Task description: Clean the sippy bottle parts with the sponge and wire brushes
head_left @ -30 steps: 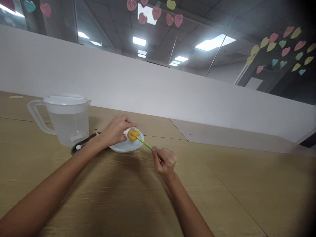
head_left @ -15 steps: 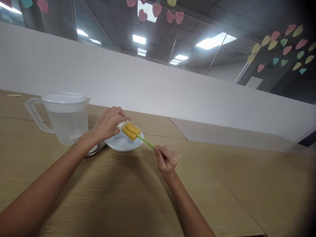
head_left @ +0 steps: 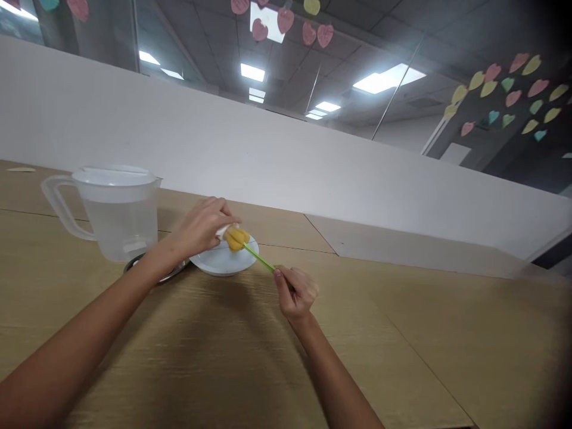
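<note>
My right hand [head_left: 298, 292] is closed around the green handle of a bottle brush [head_left: 261, 260]. The brush's yellow sponge head [head_left: 238, 239] is partly inside a small whitish, see-through container [head_left: 222, 232]. That container lies tilted in my left hand [head_left: 205, 223], whose fingers wrap it from above; its exact kind is hard to make out. Both are held over a white bowl [head_left: 223, 265] on the table. Under my left forearm shows part of a round metal tray [head_left: 172, 274], mostly covered by the arm.
A clear plastic pitcher [head_left: 120, 220] with a white lid, holding water, stands on the left of the wooden table [head_left: 379, 333]. Behind the table runs a low white wall [head_left: 268, 155] with glass above, dotted with heart-shaped notes. A small pale piece [head_left: 21, 170] lies far left.
The sponge head has gone further into the container, so less yellow shows. My right hand has moved slightly left, toward my left hand.
</note>
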### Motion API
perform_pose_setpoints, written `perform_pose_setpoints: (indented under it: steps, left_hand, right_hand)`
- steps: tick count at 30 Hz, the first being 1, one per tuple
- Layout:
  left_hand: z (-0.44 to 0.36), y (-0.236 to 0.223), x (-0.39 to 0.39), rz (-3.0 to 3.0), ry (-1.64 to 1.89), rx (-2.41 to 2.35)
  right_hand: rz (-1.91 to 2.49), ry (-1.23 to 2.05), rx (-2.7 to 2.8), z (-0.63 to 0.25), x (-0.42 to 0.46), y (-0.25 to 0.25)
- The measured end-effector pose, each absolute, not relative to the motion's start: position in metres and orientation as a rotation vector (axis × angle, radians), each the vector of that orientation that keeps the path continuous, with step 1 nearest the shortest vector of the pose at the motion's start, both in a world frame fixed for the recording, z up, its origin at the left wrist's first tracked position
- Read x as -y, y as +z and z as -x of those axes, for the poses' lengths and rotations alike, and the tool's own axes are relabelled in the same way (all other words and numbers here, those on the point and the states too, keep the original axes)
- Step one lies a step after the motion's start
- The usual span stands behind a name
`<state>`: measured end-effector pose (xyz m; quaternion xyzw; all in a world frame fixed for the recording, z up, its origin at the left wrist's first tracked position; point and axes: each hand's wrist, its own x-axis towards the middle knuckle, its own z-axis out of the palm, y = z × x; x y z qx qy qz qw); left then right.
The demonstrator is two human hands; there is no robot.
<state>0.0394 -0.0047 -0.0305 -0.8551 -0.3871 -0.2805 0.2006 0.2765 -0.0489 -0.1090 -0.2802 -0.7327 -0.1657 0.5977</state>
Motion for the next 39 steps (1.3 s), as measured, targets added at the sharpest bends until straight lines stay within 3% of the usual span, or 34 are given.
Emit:
perform_pose_setpoints:
  steps: [19,28,39]
  left_hand:
    - [-0.07,-0.036,0.025,2.493,-0.768,0.911]
    - [-0.011,-0.033,-0.01,2.166,-0.72,1.204]
    - [-0.04,-0.034,0.008,2.148,-0.418,0.906]
  right_hand:
    - [0.624,-0.354,1.713,-0.273,0.048,-0.112]
    - [0.655,-0.321,1.644,-0.278,0.05,-0.11]
    - [0.825,0.149,1.129,-0.285,0.037,-0.117]
